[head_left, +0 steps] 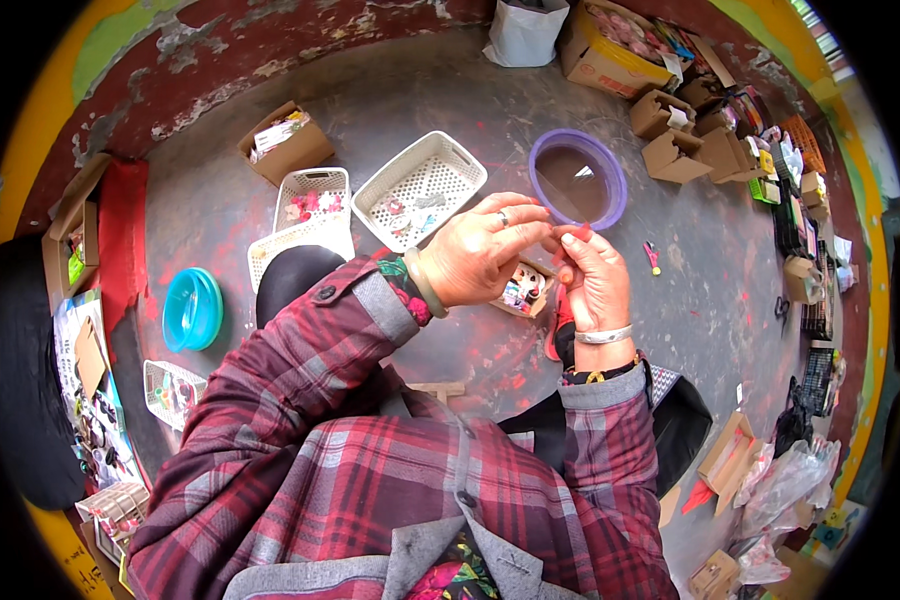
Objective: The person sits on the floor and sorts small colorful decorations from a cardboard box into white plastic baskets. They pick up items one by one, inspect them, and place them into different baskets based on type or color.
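In front of my chest both hands come together at a small red piece (583, 231), thin and apparently translucent; its kind is too small to tell. My right hand (598, 280) pinches it between thumb and fingertips. From the left, my left hand (475, 250), wearing a ring, reaches across with its fingers closed together and the tips meeting at the piece. Part of the left fingertips is hidden behind the right. Below the hands, a small cardboard box (511, 308) holds mixed small coloured items, partly covered by my left hand.
A white perforated basket (425, 165) with a few small items stands ahead-left, beside a smaller basket (281, 200) of red and pink pieces. A purple basin (618, 165) lies beyond my right hand. Teal basins (192, 310) sit at left. Cardboard boxes (675, 158) line the right wall.
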A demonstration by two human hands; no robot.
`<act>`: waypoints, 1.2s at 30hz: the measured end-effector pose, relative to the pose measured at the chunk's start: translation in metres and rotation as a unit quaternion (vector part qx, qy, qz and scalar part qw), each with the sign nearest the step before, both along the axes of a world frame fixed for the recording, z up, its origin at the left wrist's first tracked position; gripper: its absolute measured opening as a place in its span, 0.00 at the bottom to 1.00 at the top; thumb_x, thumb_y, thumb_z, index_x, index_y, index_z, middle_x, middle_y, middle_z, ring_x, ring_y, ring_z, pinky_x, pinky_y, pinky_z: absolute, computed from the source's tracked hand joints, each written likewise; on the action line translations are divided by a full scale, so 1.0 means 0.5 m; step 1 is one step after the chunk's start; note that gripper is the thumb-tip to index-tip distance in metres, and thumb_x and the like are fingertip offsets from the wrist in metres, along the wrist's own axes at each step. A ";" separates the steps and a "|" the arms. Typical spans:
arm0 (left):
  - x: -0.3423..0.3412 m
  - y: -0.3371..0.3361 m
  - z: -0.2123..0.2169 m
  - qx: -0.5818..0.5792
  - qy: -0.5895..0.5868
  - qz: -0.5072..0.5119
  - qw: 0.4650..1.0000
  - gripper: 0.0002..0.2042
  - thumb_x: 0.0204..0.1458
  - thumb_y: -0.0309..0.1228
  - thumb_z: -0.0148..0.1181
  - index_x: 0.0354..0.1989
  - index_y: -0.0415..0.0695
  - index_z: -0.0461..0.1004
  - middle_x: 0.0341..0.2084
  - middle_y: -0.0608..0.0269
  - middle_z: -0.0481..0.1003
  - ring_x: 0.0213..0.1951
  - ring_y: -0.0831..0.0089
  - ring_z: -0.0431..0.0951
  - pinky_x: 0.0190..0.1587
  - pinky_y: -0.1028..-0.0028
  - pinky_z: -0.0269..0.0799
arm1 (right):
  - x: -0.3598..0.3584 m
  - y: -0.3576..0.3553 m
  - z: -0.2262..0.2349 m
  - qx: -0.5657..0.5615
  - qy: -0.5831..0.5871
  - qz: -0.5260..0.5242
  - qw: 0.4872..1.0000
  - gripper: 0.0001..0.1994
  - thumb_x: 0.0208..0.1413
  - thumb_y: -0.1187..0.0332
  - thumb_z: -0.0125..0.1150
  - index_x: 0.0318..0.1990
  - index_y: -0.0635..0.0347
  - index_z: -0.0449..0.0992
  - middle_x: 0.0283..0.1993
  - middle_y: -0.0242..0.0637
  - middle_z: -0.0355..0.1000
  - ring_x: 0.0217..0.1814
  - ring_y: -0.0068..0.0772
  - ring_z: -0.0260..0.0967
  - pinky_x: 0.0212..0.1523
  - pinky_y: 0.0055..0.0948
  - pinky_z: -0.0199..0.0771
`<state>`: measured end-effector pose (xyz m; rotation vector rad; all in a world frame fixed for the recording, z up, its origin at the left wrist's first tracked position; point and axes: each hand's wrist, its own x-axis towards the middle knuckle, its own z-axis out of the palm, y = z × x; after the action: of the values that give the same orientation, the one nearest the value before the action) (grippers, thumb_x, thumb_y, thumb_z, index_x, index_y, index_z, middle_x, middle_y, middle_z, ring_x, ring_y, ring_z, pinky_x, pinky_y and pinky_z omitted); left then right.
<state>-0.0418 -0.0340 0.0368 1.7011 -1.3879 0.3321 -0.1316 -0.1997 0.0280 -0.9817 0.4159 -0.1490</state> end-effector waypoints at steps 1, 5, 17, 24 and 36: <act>0.002 0.001 -0.002 -0.005 0.013 0.000 1.000 0.17 0.36 0.16 0.53 0.40 0.38 0.70 0.41 0.53 0.71 0.45 0.55 0.70 0.47 0.64 0.68 | 0.000 -0.001 0.003 -0.031 0.013 -0.010 0.999 0.06 0.50 0.76 0.55 0.36 0.67 0.73 0.32 0.37 0.72 0.27 0.23 0.68 0.23 0.15 0.69; 0.019 0.002 -0.010 0.023 0.070 0.015 0.997 0.20 0.38 0.20 0.55 0.45 0.36 0.67 0.43 0.49 0.70 0.49 0.54 0.68 0.50 0.65 0.65 | -0.004 0.004 0.014 -0.136 0.058 0.001 0.989 0.04 0.49 0.77 0.55 0.33 0.67 0.73 0.32 0.34 0.72 0.29 0.21 0.69 0.28 0.17 0.70; 0.035 0.006 0.007 0.244 0.478 -0.093 0.839 0.08 0.48 0.26 0.57 0.36 0.38 0.72 0.27 0.64 0.74 0.32 0.79 0.73 0.38 0.78 0.70 | -0.013 0.005 0.015 -0.264 0.071 0.127 0.954 0.05 0.46 0.75 0.58 0.31 0.66 0.74 0.26 0.28 0.70 0.27 0.15 0.65 0.28 0.17 0.65; 0.048 0.008 -0.019 0.216 0.543 -0.156 0.797 0.07 0.51 0.26 0.54 0.35 0.36 0.72 0.28 0.66 0.74 0.32 0.81 0.73 0.38 0.79 0.70 | -0.017 0.002 0.023 -0.222 0.076 0.132 0.963 0.07 0.46 0.73 0.59 0.32 0.68 0.74 0.27 0.30 0.71 0.27 0.16 0.65 0.28 0.17 0.65; 0.041 0.006 -0.023 0.244 0.562 -0.176 0.771 0.09 0.50 0.27 0.56 0.38 0.37 0.73 0.29 0.67 0.74 0.34 0.81 0.73 0.39 0.79 0.70 | -0.013 0.026 0.029 -0.229 0.095 0.107 0.963 0.03 0.45 0.75 0.61 0.27 0.64 0.73 0.22 0.27 0.69 0.21 0.13 0.62 0.21 0.14 0.60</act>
<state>-0.0213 -0.0310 0.0255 1.4773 -0.8055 -1.1949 -0.1380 -0.1865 0.0425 -1.4972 0.4580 0.0506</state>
